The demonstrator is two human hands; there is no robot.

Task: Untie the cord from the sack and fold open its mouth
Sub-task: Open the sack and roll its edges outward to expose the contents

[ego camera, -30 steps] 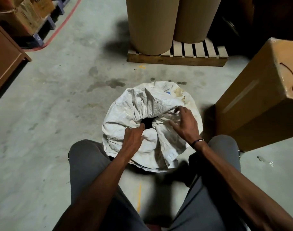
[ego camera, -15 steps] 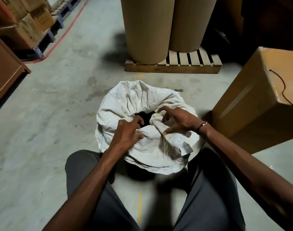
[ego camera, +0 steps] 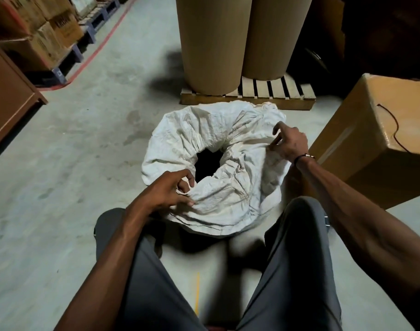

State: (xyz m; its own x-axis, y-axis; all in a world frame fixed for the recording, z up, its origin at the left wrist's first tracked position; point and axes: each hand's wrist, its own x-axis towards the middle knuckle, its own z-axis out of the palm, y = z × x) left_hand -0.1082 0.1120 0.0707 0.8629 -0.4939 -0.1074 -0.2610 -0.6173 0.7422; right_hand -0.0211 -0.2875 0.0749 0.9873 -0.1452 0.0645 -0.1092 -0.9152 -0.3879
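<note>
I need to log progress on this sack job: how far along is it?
Done: no cord shows around the sack; its mouth gapes open, the cloth rolled outward around it. In hand: the left hand pinches the near rim, the right hand the far-right rim. Left: evening out the bunched fold.

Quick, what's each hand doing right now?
Left hand: pinching the sack rim, near side.
Right hand: pinching the rim, right side.

Sack (ego camera: 218,149) mouth now wider; right hand (ego camera: 291,142) moved outward to right rim, left hand (ego camera: 167,193) to near-left rim.
</note>
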